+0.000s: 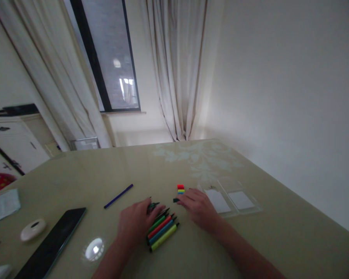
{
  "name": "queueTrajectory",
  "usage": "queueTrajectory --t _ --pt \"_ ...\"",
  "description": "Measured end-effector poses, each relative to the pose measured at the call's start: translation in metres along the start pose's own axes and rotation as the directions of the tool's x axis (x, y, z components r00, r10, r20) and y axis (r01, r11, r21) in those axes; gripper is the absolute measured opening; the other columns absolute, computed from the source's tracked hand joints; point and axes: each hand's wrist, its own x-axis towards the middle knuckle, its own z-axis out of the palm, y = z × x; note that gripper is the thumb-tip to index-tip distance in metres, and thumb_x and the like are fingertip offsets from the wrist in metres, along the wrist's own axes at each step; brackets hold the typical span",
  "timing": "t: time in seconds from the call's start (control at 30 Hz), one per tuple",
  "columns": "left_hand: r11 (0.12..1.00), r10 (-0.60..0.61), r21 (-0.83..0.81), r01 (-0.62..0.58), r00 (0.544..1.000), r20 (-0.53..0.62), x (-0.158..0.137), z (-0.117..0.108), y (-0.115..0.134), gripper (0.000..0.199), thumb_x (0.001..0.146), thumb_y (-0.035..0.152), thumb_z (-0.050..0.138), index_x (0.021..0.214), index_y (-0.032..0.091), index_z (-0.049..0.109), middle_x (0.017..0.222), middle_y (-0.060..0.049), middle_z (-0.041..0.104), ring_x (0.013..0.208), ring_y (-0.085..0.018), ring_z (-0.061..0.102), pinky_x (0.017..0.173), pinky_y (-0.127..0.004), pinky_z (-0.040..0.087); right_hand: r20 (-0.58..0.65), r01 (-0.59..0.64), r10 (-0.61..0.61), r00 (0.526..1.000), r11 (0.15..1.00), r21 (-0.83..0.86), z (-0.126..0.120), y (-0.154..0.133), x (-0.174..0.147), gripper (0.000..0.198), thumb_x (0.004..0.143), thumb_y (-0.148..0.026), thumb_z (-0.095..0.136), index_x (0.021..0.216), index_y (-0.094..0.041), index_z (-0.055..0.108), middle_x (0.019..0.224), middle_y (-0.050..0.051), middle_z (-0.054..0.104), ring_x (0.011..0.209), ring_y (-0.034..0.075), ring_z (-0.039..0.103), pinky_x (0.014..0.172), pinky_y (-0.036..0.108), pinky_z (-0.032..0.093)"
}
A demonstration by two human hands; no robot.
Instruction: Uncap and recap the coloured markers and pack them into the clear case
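My left hand is closed around a dark green marker, whose dark tip sticks out toward the right. Beside and partly under its fingers several markers lie in a slanted row, among them a red marker, a blue marker and a yellow-green marker. Their dark tips are bare and point to the upper right. Between the fingertips of my right hand is a small dark green marker cap. Red, yellow and blue marker caps lie together just beyond those fingers.
A purple pen lies left of my hands. On the right rests a clear plastic case with white cards. A black tablet, a white mouse-like object and a pale packet occupy the table's left side. A wall borders the right edge.
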Motion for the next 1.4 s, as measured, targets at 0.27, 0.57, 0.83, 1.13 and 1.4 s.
queueTrajectory --t 0.27,0.57,0.83,1.13,1.4 --pt "0.996 -0.066 -0.070 0.055 0.983 -0.170 0.018 0.022 -0.049 0.043 0.105 0.048 0.035 0.112 0.017 0.065 0.114 -0.013 0.070 0.110 -0.030 0.066 0.096 -0.041 0.049 0.125 -0.432 0.435 0.892 0.900 -0.051 -0.018 0.054 -0.007 0.020 0.099 -0.022 0.059 0.104 -0.023 0.079 0.104 0.007 0.072 0.092 0.021 0.068 0.084 0.033 0.051" --pt "0.959 -0.274 -0.015 0.284 0.909 -0.315 0.022 0.023 -0.084 0.044 0.104 0.035 0.034 0.132 0.013 0.062 0.133 -0.018 0.063 0.118 -0.035 0.059 0.095 -0.049 0.049 0.375 -0.382 0.358 0.855 0.924 -0.010 -0.031 0.049 -0.006 0.008 0.090 -0.018 0.069 0.096 -0.021 0.074 0.091 0.003 0.074 0.082 0.019 0.066 0.075 0.029 0.045" --pt "0.966 -0.256 -0.100 0.237 0.926 -0.276 0.028 0.017 -0.082 0.034 0.105 0.034 0.037 0.110 0.017 0.066 0.113 -0.014 0.070 0.108 -0.033 0.064 0.091 -0.046 0.050 0.306 -0.372 0.365 0.879 0.927 -0.036 -0.025 0.037 -0.001 0.011 0.096 -0.027 0.069 0.103 -0.019 0.073 0.101 0.007 0.071 0.095 0.023 0.067 0.085 0.032 0.049" --pt "0.855 0.485 -0.039 -0.517 0.825 -0.289 -0.002 0.035 0.010 0.024 0.104 0.018 0.044 0.114 0.024 0.065 0.102 -0.006 0.072 0.097 -0.025 0.066 0.092 -0.040 0.049 0.188 -0.060 0.040 0.981 0.993 0.101 0.009 -0.017 0.000 0.021 0.105 -0.032 0.057 0.112 -0.021 0.073 0.098 0.007 0.076 0.096 0.023 0.070 0.088 0.033 0.052" --pt "0.996 -0.021 -0.094 -0.010 0.947 -0.320 0.021 0.014 -0.059 0.033 0.108 0.031 0.034 0.115 0.019 0.064 0.112 -0.011 0.071 0.104 -0.027 0.067 0.092 -0.038 0.049 0.001 -0.323 0.326 0.945 0.937 0.131 -0.028 0.045 -0.005 0.030 0.107 -0.034 0.049 0.114 -0.023 0.076 0.103 0.009 0.076 0.097 0.022 0.069 0.091 0.034 0.053"
